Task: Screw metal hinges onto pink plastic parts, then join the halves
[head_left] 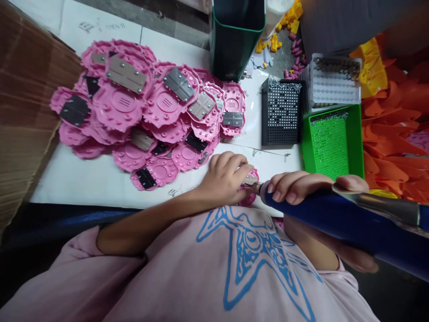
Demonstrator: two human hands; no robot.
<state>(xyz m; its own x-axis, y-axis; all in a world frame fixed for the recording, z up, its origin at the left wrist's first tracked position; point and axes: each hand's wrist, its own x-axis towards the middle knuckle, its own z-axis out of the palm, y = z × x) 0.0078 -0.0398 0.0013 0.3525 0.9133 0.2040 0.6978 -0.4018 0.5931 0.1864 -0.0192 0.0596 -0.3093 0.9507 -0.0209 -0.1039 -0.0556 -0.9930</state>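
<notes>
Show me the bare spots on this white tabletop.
Free: the near strip between pink pile and left hand; a narrow gap between pile and black tray. Crowded: the right, where black and green trays nearly touch.

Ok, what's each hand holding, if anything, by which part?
The right hand grips the blue tool around its body. The left hand is at the pink piece, its grip hidden.

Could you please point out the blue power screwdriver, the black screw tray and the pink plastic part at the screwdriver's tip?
Blue power screwdriver (351,222): head view, on its blue casing.
Black screw tray (281,136): head view, on its lower holed surface.
Pink plastic part (247,200): head view, on its lower visible portion.
</notes>
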